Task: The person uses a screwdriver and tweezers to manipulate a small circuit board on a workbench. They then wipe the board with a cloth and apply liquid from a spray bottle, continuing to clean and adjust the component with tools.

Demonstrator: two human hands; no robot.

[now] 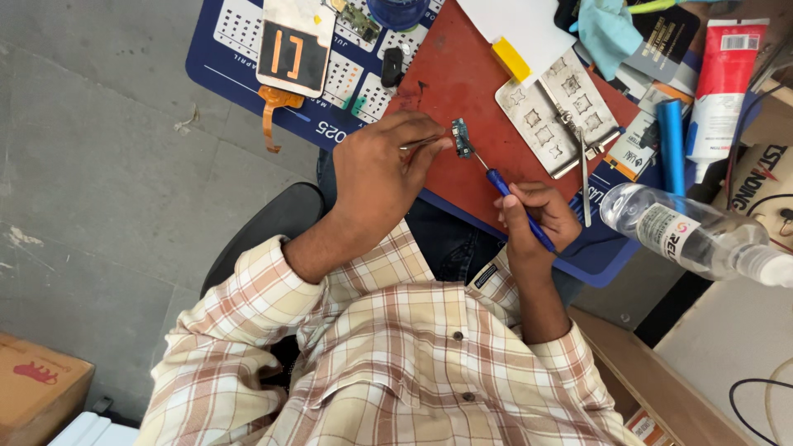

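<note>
A small green circuit board (462, 137) lies on a red work mat (462, 58). My left hand (378, 173) grips thin metal tweezers (423, 142) whose tips reach the board's left edge. My right hand (537, 216) holds a slim blue-handled screwdriver (516, 206). Its metal tip touches the lower end of the board. Both hands hover over the mat's near edge, above my checked shirt.
A phone display part (293, 45) with an orange flex cable lies on the blue mat (216, 62). A metal stencil plate (555, 116), spare tweezers (584, 177), a clear plastic bottle (690, 234), a white tube (717, 83) and a blue cloth (607, 29) crowd the right. A cardboard box (33, 392) sits on the floor.
</note>
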